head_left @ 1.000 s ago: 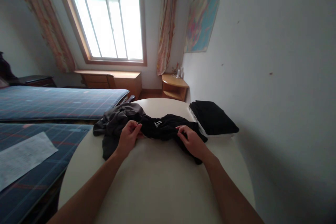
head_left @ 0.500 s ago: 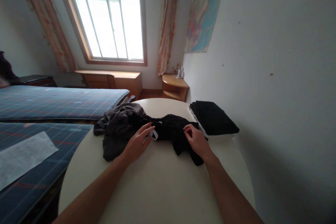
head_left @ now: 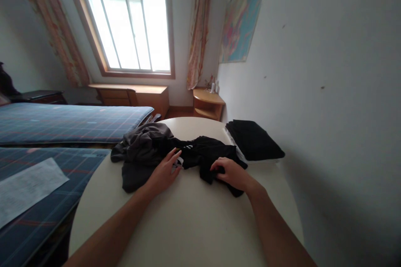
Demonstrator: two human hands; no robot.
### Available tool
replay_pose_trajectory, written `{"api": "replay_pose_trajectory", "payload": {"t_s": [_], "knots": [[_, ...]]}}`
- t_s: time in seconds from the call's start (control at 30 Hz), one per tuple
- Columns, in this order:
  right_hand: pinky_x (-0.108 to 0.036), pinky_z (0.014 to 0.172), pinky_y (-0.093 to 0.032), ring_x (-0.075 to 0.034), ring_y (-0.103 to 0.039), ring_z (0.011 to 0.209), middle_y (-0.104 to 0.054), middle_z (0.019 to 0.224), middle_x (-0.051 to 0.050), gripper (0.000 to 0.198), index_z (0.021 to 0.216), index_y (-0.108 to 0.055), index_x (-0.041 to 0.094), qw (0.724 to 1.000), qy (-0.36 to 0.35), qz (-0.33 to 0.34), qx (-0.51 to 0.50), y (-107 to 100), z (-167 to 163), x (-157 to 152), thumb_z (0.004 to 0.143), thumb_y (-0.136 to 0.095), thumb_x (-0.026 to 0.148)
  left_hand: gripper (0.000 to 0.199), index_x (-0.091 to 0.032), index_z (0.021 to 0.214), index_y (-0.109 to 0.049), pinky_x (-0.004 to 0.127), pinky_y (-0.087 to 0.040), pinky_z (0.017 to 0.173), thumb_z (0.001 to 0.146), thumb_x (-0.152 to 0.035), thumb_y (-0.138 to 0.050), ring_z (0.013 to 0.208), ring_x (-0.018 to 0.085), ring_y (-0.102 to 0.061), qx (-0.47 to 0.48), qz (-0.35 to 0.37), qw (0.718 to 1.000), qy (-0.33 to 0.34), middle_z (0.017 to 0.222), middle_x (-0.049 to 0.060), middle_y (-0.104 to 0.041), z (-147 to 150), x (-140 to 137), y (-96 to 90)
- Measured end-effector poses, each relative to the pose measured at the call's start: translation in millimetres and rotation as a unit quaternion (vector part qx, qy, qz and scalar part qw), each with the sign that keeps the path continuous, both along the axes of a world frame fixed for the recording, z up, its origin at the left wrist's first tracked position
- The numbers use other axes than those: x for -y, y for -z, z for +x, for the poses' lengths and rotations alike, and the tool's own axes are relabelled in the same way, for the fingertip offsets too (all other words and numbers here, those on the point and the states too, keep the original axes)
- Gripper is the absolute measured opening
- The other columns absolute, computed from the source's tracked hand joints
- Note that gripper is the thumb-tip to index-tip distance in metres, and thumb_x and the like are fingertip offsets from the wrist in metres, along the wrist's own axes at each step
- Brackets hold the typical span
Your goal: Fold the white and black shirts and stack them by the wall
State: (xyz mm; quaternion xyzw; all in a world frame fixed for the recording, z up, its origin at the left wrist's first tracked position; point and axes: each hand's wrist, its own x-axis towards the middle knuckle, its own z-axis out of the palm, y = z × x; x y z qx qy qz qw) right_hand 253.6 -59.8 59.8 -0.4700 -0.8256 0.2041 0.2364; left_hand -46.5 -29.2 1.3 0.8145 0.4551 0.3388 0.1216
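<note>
A crumpled black garment (head_left: 216, 147) lies across the round table, with white marks near its upper edge. My left hand (head_left: 163, 174) rests at the garment's left part, fingers apart; a small white piece (head_left: 178, 162) shows between thumb and fingers. My right hand (head_left: 232, 172) is on the garment's right part, its thumb and fingers curled onto a fold of the black cloth; the fingertips are partly hidden. A dark grey garment (head_left: 140, 144) lies bunched just beyond and left of my left hand, touching the black one.
A folded black stack with white beneath (head_left: 255, 139) sits at the right of the white table (head_left: 194, 225), by the wall. Plaid mattresses (head_left: 78, 121) stand to the left, one bearing a paper sheet (head_left: 31, 187). Wooden furniture (head_left: 208, 98) is beyond the table.
My right hand has moved left and slightly towards me, and the black cloth under it has shifted left. My left hand and the white piece have moved slightly left.
</note>
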Motion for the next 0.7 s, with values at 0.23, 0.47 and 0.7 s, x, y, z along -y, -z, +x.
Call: {"api": "replay_pose_trajectory", "payload": {"t_s": [0.23, 0.47, 0.7], "knots": [[-0.032, 0.074, -0.049, -0.019, -0.064, 0.078, -0.070, 0.087, -0.004, 0.025, 0.100, -0.068, 0.020, 0.971, 0.143, 0.089, -0.166, -6.2, 15.3, -8.3, 0.089, -0.055, 0.039, 0.058, -0.020, 0.148, -0.042, 0.044, -0.035, 0.117, 0.092, -0.028, -0.054, 0.142, 0.028, -0.040, -0.017, -0.006, 1.000, -0.014, 0.158, 0.012, -0.034, 0.0, 2.1, -2.7], [-0.033, 0.077, -0.050, -0.021, -0.064, 0.082, -0.070, 0.094, -0.007, 0.031, 0.107, -0.065, 0.018, 0.941, 0.191, 0.083, -0.268, -1.5, 19.2, -16.6, 0.089, -0.049, 0.037, 0.055, -0.022, 0.146, -0.044, 0.045, -0.037, 0.115, 0.093, -0.028, -0.054, 0.140, 0.028, -0.043, -0.005, 0.006, 1.000, -0.015, 0.155, 0.012, -0.039, 0.8, 2.2, -2.3], [-0.034, 0.085, -0.049, -0.020, -0.063, 0.088, -0.070, 0.099, -0.007, 0.034, 0.110, -0.067, 0.019, 0.946, 0.174, 0.077, -0.262, -8.0, 14.9, -11.7, 0.093, -0.044, 0.039, 0.051, -0.022, 0.145, -0.047, 0.046, -0.039, 0.114, 0.095, -0.032, -0.054, 0.136, 0.029, -0.047, 0.000, 0.011, 1.000, -0.019, 0.151, 0.011, -0.045, 3.3, 4.0, -3.4]]}}
